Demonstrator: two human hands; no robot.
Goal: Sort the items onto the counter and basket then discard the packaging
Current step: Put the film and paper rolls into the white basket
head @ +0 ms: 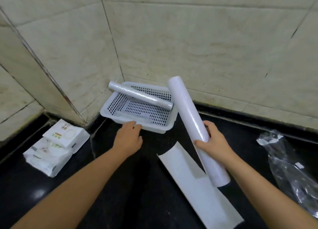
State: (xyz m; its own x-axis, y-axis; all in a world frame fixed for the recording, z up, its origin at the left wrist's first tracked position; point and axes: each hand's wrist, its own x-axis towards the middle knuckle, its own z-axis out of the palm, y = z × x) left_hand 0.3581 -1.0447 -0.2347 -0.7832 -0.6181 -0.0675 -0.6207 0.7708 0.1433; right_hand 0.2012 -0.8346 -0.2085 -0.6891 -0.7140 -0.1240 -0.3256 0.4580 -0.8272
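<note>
A white perforated basket (118,116) stands on the black counter (137,185) in the tiled corner. A thin shiny roll (139,95) lies slanted across its rim. My left hand (128,138) rests against the basket's near rim; whether it grips the rim I cannot tell. My right hand (212,141) holds a long white roll (191,118) tilted upward, its top end beside the basket's right side. A flat white sheet of packaging (197,189) lies on the counter under that roll.
Two stacked tissue packs (56,147) lie at the left of the counter. Crumpled clear plastic wrap (290,168) sits at the right. Tiled walls close the counter at the back and left.
</note>
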